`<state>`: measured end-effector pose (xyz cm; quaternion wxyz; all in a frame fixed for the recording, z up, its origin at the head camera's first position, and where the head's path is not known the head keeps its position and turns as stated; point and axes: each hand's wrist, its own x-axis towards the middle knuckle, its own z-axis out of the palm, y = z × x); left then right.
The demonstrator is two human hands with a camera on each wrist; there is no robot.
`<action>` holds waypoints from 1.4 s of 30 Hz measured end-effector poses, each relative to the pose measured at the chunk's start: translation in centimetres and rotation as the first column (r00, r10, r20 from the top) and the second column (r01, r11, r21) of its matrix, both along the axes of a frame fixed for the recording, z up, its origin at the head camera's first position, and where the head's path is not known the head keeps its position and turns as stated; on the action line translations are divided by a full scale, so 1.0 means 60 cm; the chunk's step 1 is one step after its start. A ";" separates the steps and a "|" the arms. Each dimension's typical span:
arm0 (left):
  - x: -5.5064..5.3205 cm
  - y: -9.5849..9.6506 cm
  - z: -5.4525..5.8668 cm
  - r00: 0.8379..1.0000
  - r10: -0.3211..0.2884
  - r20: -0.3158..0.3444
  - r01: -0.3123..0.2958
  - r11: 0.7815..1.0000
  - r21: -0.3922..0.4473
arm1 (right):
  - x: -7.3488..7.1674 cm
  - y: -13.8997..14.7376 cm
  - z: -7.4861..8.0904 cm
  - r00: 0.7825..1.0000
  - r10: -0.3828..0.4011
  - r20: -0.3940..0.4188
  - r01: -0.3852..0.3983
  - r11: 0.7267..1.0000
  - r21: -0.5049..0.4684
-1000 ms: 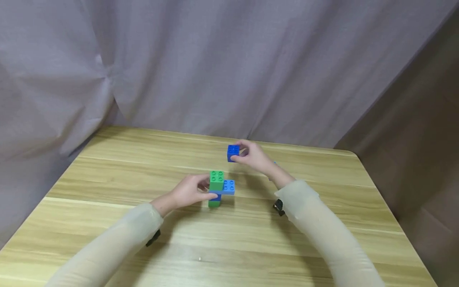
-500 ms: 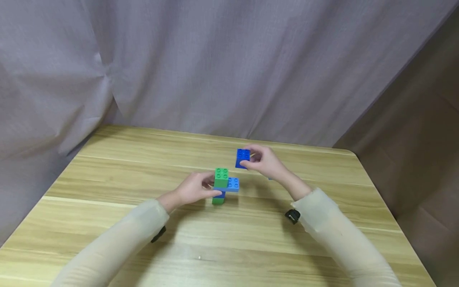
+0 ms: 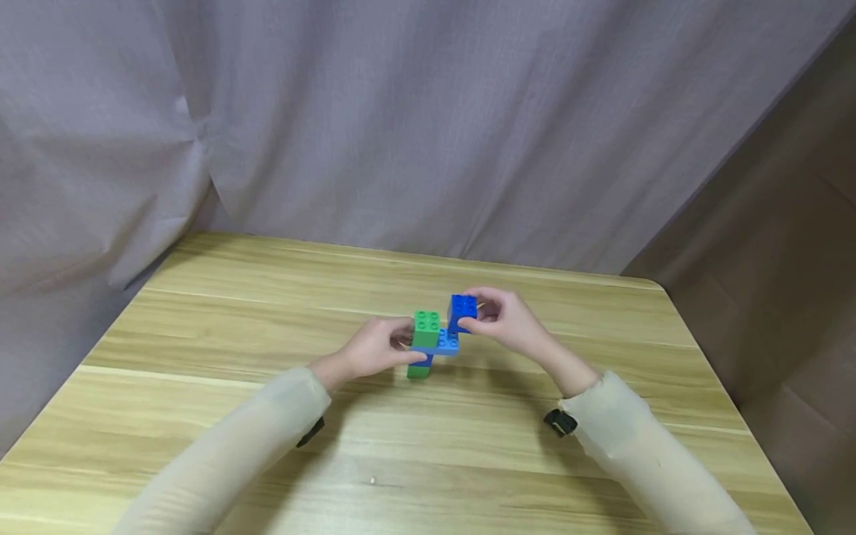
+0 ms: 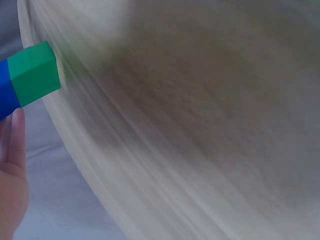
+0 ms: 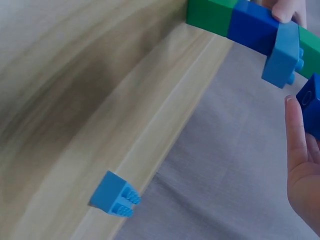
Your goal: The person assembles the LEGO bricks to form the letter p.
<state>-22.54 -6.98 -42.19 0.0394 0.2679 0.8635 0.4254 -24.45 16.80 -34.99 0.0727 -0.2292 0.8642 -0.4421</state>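
My left hand (image 3: 374,348) holds a small tower of building blocks between thumb and fingers. From the top it has a green block (image 3: 426,331), a flat light blue block (image 3: 449,346) jutting right with bare studs, a dark blue block (image 3: 424,361) and another green block (image 3: 418,371). Pinched in my right hand (image 3: 515,323) is a separate dark blue block (image 3: 461,312), upright, close above the jutting studs. The right wrist view shows a gap between this held block (image 5: 311,107) and the light blue one (image 5: 283,57). Fingers partly hide the tower's left side.
A loose light blue block (image 5: 107,194) lies on the wooden table (image 3: 428,461), seen in the right wrist view; my right arm hides it in the head view. A grey curtain (image 3: 401,126) hangs behind the table. A tiny pale speck (image 3: 372,481) lies near the front.
My left hand and the tower have shifted right. My right hand has carried the dark blue block right and towards me, down close to the jutting light blue block.
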 end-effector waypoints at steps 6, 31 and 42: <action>-0.005 0.009 -0.002 1.000 -0.010 -0.015 0.010 1.000 0.020 | 0.005 0.007 -0.012 1.000 0.012 0.000 -0.012 1.000 0.011; -0.004 0.013 -0.001 1.000 0.000 -0.015 0.000 1.000 0.004 | 0.015 0.017 -0.018 0.998 0.055 -0.044 -0.052 0.997 0.059; -0.004 0.014 -0.003 0.999 0.008 -0.033 -0.007 1.000 0.005 | 0.017 0.021 -0.019 0.995 0.077 -0.068 -0.071 0.994 0.087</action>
